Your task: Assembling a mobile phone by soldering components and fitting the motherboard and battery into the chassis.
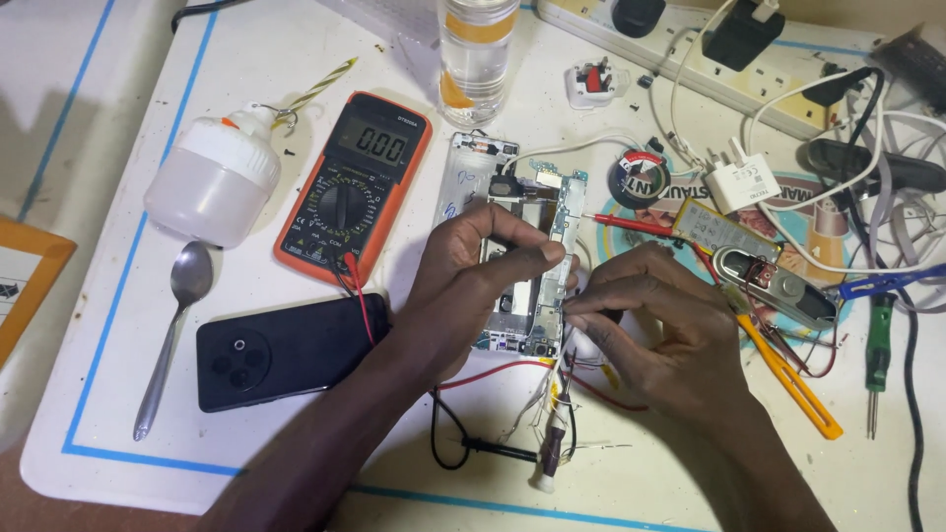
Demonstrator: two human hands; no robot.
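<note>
An opened phone (pixel 522 246) with its circuit board exposed lies on the white table (pixel 246 433) in the middle. My left hand (pixel 473 271) rests on the phone's left side, its fingertips pinching at the board's middle. My right hand (pixel 660 325) sits to the right, fingers pinched together at the board's right edge on something too small to make out. A red-handled probe (pixel 631 225) points at the board from the right. An orange multimeter (pixel 355 182) lies to the left, its red lead running under my left wrist.
A black phone (pixel 286 350) lies face down at lower left, beside a spoon (pixel 177 325) and a white bulb (pixel 212 177). A clear bottle (pixel 476 54), power strip (pixel 680 59), tape roll (pixel 641 177), plugs, cables, orange tweezers (pixel 788 379) and a green screwdriver (pixel 877 355) crowd the back and right.
</note>
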